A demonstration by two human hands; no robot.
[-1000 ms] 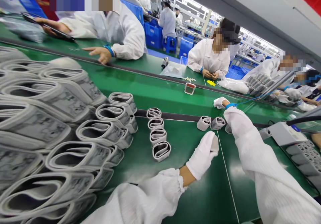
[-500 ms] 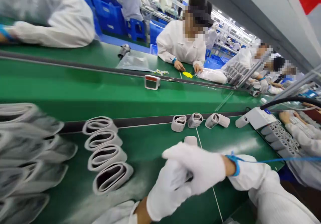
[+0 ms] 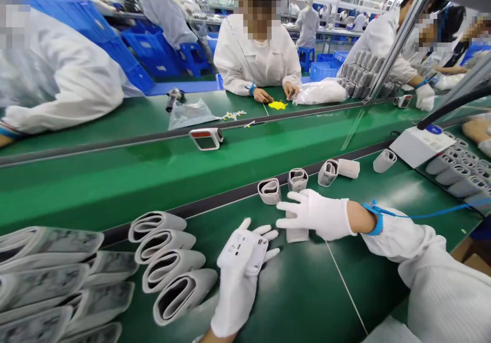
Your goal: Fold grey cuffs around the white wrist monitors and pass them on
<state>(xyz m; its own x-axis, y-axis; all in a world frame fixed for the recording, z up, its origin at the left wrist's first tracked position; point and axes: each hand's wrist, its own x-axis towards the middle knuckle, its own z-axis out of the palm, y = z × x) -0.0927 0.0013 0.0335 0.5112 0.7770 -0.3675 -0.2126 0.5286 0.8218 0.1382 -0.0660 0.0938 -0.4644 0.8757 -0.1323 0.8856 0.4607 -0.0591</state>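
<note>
My left hand (image 3: 240, 276), in a white glove, holds a white blood pressure monitor (image 3: 245, 248) with small dark print on its upper face. Its fingertips stick out beyond the casing. To the right, my gloved right hand (image 3: 316, 214) has its fingers spread over a rolled grey cuff (image 3: 297, 234); the hand partly hides the cuff, and I cannot tell whether they touch. Just behind stand two more rolled cuffs, one at the left (image 3: 269, 191) and one beside it (image 3: 298, 179). A blue wrist strap (image 3: 378, 217) circles my right wrist.
Rolled cuffs (image 3: 184, 294) form a row at left, beside larger stacks (image 3: 42, 281). Another monitor (image 3: 206, 139) rests on the green belt (image 3: 115, 181). A white box (image 3: 422, 146) with a cable stands at right. Across the belt, a person handles small yellow pieces (image 3: 277, 105).
My hands, together before, have moved apart. The left has gone left and shows the monitor; the right has moved up to the rolled cuff with fingers spread. The camera view has also shifted.
</note>
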